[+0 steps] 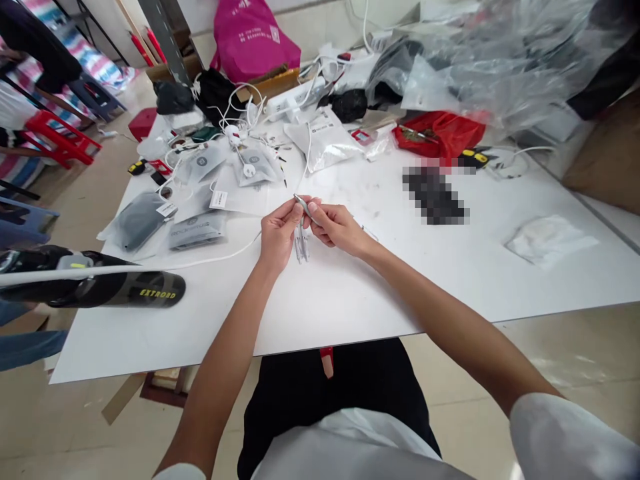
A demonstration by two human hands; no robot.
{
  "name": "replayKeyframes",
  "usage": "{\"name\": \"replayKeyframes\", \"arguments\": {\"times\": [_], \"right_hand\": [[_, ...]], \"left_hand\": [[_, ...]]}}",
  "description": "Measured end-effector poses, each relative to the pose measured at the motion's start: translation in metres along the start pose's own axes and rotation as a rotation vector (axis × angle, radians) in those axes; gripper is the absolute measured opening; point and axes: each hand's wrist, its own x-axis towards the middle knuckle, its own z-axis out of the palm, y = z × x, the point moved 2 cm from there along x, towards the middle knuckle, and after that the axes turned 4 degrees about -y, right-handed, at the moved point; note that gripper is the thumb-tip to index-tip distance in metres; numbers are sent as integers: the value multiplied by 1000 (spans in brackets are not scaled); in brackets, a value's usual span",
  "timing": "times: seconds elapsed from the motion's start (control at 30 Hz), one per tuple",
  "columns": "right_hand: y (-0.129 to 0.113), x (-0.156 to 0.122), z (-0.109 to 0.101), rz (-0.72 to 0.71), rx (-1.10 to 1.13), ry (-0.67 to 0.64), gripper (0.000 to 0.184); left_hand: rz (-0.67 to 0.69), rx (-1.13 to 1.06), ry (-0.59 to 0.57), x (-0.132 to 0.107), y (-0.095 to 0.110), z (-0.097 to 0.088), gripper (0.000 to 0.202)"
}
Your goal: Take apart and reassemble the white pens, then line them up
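White table point(350, 300) bears pouches point(197, 230) left of held cable point(301, 243).

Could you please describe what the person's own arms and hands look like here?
Both forearms are bare below white short sleeves, the left sleeve and the right sleeve showing at the bottom edge. The left grip and right grip are ungloved hands; no ring, watch or bracelet shows.
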Motion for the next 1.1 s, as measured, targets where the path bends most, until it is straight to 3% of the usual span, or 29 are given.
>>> {"name": "replayKeyframes", "arguments": {"times": [0.2,0.3,0.43,0.6,0.7,0.77,0.93,1.1], "right_hand": [[0,-12,-15,-95,-545,67,63],[4,-11,-17,-82,-675,86,60],[5,-10,-18,-116,-748,93,56],[1,-11,-20,-153,-795,63,51],[-1,-11,-22,-166,-828,49,46],[0,-11,-22,-177,-853,36,43],[10,-8,-23,-202,-894,42,33],[18,-7,-25,-104,-883,47,22]], "left_hand": [[18,105,187,-4,-3,1,33],[61,131,175,-3,0,-2,44],[66,171,35,-1,4,-1,49],[74,218,190,1,9,-7,45],[62,185,98,2,9,-9,53],[40,181,57,3,7,-10,48],[78,201,156,2,4,-14,35],[60,202,76,1,6,-7,43]]}}
